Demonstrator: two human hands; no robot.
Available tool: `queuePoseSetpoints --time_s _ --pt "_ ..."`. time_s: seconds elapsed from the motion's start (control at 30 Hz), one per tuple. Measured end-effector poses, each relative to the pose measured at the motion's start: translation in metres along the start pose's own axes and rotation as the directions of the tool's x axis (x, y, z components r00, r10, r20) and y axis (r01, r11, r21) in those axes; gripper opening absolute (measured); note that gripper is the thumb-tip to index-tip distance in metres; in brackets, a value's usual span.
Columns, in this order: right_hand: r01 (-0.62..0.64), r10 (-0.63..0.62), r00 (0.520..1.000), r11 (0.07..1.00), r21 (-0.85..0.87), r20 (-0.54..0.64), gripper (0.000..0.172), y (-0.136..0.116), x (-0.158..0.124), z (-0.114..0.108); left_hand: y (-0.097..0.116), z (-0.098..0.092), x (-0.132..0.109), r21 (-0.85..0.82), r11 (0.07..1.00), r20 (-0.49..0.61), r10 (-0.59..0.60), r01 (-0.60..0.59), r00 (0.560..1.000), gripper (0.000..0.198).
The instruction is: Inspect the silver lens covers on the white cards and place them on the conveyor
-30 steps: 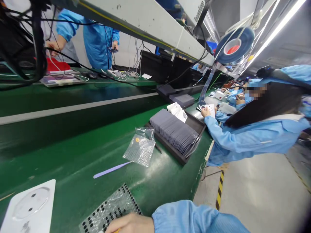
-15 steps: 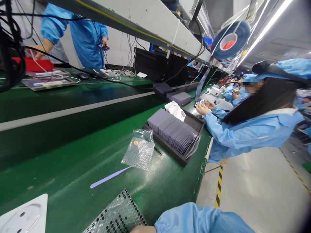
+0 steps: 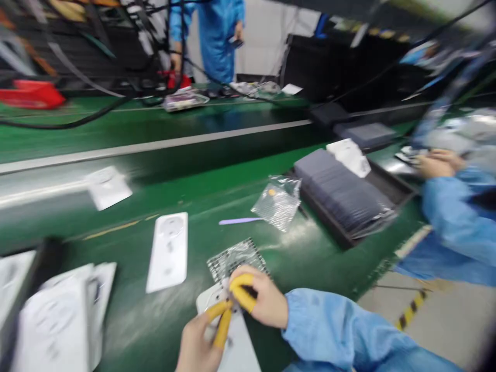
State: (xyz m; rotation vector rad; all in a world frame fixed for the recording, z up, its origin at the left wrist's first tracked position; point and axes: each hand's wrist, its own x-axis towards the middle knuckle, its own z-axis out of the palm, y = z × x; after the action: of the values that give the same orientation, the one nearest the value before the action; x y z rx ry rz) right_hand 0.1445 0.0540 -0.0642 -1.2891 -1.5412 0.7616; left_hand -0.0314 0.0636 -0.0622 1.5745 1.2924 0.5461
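The picture is smeared by head motion. My right hand [image 3: 260, 301] and my left hand [image 3: 198, 345] meet at the bottom middle, both wearing yellow finger cots. Their fingertips are pinched close together over a white plastic plate [image 3: 240, 351] lying on the green belt [image 3: 127, 320]. Whatever sits between the fingertips is too small and blurred to name. A clear sheet of black dots [image 3: 234, 257] lies just beyond my right hand, touching the plate's far end.
Another white plate [image 3: 169, 251] lies left of my hands, one more [image 3: 108, 186] farther back, and a stack [image 3: 58, 315] at the lower left. Ahead are a purple stick [image 3: 239, 221], a clear bag [image 3: 277, 204] and a black tray of grey cards [image 3: 341, 199]. A co-worker's sleeve [image 3: 453, 219] is at the right.
The view swung left and down, bringing both hands and more white plates into sight. My hands now meet over a white plate; before, only my right hand showed at the bottom edge.
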Motion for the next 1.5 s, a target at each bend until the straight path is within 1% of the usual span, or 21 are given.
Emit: queuePoseSetpoints --time_s 0.07,0.1,0.13,0.17,0.23,0.3,0.33,0.37,0.43,0.5,0.57,0.63,0.73,0.83,0.93,1.03,1.1,1.2,1.23,1.33,1.5 --pt "-0.038 0.037 0.999 0.997 0.062 0.011 0.008 0.003 0.0 -0.004 0.001 -0.005 -0.002 -0.053 0.999 0.082 -0.002 0.006 0.997 0.021" --pt "-0.052 0.051 0.999 0.995 0.087 0.02 0.008 0.005 0.0 -0.006 0.002 -0.009 -0.003 -0.104 0.995 0.103 0.006 0.004 0.995 0.029" --pt "-0.061 0.058 0.998 0.992 0.107 0.028 0.008 0.008 -0.001 -0.008 0.004 -0.015 -0.007 -0.161 0.987 0.097 0.016 0.0 0.995 0.041" --pt "-0.066 0.063 0.997 0.99 0.124 0.033 0.008 0.011 -0.003 -0.009 0.007 -0.022 -0.011 -0.213 0.977 0.052 0.007 0.004 0.999 0.056" --pt "-0.064 0.061 0.998 0.985 0.159 0.025 0.01 0.013 -0.003 -0.013 0.015 -0.035 -0.024 -0.309 0.95 -0.058 -0.054 0.034 0.997 0.086" --pt "-0.049 0.054 0.998 0.98 0.191 -0.025 0.013 0.01 -0.001 -0.017 0.028 -0.044 -0.035 -0.395 0.914 -0.116 -0.147 0.091 0.982 0.1" --pt "-0.034 0.048 0.997 0.979 0.199 -0.066 0.013 0.007 0.002 -0.019 0.036 -0.046 -0.039 -0.43 0.896 -0.113 -0.174 0.11 0.978 0.1" --pt "-0.014 0.037 0.993 0.98 0.199 -0.11 0.013 0.001 0.005 -0.021 0.043 -0.046 -0.041 -0.451 0.885 -0.102 -0.182 0.118 0.978 0.094" --pt "0.036 -0.007 0.983 0.988 0.153 -0.185 0.014 -0.013 0.011 -0.023 0.058 -0.041 -0.039 -0.461 0.88 -0.077 -0.167 0.113 0.983 0.069" --pt "0.128 -0.123 0.97 0.992 0.01 -0.208 0.016 -0.028 0.013 -0.024 0.069 -0.032 -0.034 -0.453 0.888 -0.063 -0.123 0.082 0.99 0.043" --pt "0.235 -0.265 0.951 0.954 -0.184 -0.161 0.021 -0.04 0.009 -0.024 0.078 -0.023 -0.03 -0.424 0.905 -0.069 -0.067 0.031 0.995 0.031" --pt "0.307 -0.346 0.935 0.9 -0.309 -0.077 0.027 -0.046 0.002 -0.023 0.083 -0.018 -0.03 -0.361 0.931 -0.102 0.015 -0.051 0.995 0.028" --pt "0.312 -0.322 0.947 0.891 -0.331 0.027 0.032 -0.048 -0.009 -0.025 0.085 -0.015 -0.033 -0.199 0.968 -0.177 0.119 -0.154 0.977 0.02" --pt "0.35 -0.338 0.936 0.884 -0.31 0.095 0.037 -0.049 -0.011 -0.031 0.085 -0.014 -0.037 -0.027 0.986 -0.2 0.156 -0.165 0.967 0.002" --pt "0.423 -0.403 0.906 0.857 -0.293 0.13 0.039 -0.05 -0.008 -0.036 0.084 -0.011 -0.039 0.08 0.985 -0.202 0.166 -0.153 0.965 0.008" --pt "0.436 -0.407 0.9 0.844 -0.311 0.157 0.039 -0.053 -0.005 -0.039 0.085 -0.01 -0.041 0.101 0.988 -0.172 0.137 -0.12 0.976 0.008" --pt "0.464 -0.43 0.886 0.819 -0.337 0.177 0.037 -0.054 -0.004 -0.039 0.085 -0.011 -0.041 0.031 0.992 -0.118 0.123 -0.12 0.985 0.017" --pt "0.512 -0.448 0.859 0.764 -0.393 0.247 0.033 -0.054 -0.006 -0.037 0.084 -0.015 -0.039 -0.177 0.977 0.006 0.126 -0.123 0.992 0.045" --pt "0.518 -0.446 0.855 0.758 -0.397 0.264 0.034 -0.054 -0.007 -0.036 0.084 -0.015 -0.038 -0.229 0.967 0.035 0.125 -0.114 0.992 0.05" --pt "0.522 -0.458 0.853 0.764 -0.38 0.251 0.036 -0.052 -0.011 -0.034 0.083 -0.015 -0.036 -0.291 0.952 0.053 0.117 -0.097 0.992 0.05" --pt "0.514 -0.475 0.856 0.747 -0.421 0.202 0.034 -0.05 -0.011 -0.033 0.084 -0.014 -0.037 -0.301 0.949 0.067 0.114 -0.088 0.991 0.05"
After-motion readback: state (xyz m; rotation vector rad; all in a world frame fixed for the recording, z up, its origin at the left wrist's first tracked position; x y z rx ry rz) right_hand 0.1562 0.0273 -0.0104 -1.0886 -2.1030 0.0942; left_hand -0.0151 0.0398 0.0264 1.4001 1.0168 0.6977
